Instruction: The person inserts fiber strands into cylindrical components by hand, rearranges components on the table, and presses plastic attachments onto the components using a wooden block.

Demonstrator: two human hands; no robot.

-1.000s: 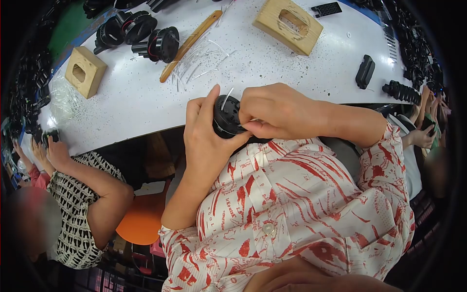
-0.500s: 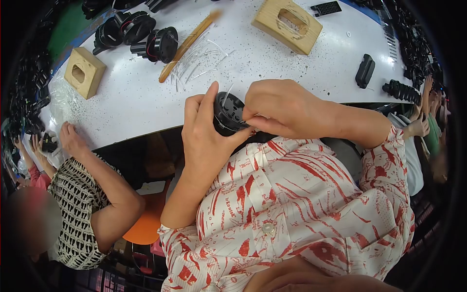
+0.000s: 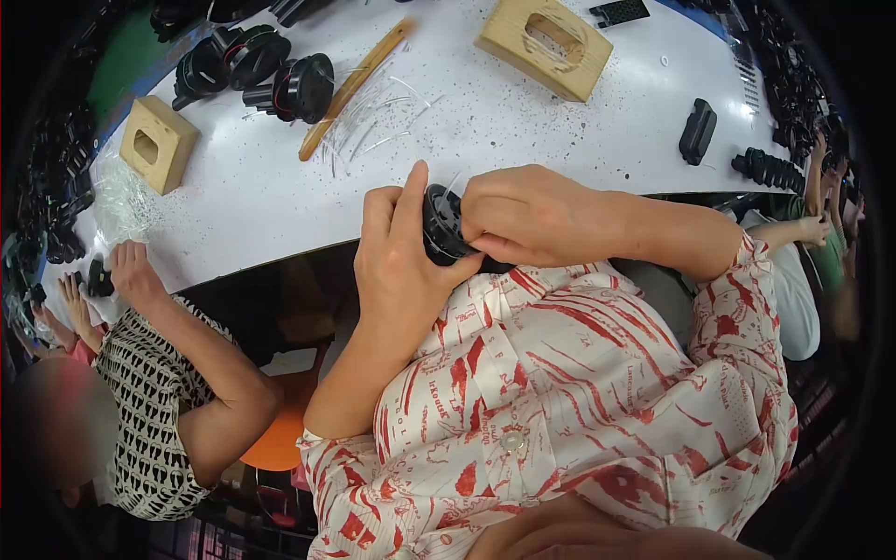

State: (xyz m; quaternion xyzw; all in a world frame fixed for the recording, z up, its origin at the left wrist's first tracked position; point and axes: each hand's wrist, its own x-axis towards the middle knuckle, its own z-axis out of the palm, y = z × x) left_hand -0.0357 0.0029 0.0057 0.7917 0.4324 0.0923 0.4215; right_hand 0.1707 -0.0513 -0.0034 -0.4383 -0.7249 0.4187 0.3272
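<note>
My left hand (image 3: 401, 238) is wrapped round a black round plastic part (image 3: 439, 224), holding it just off the table's near edge with its slotted face tilted up. A thin clear strand (image 3: 455, 180) sticks up from that face. At the part's right side, my right hand (image 3: 523, 215) has its fingers pinched together against the face. What lies between those fingertips is hidden.
Cut clear strands (image 3: 383, 117) and a wooden-handled brush (image 3: 350, 93) lie ahead. Several black round parts (image 3: 303, 89) stand at back left. Two wooden blocks (image 3: 593, 79) with oval holes and a black case (image 3: 697, 131) are on the table. A co-worker's hand (image 3: 138, 275) is at left.
Both my hands and the black part have shifted slightly; the right hand has turned and its fingertips now sit over the face. The strand seen at its fingers is out of sight.
</note>
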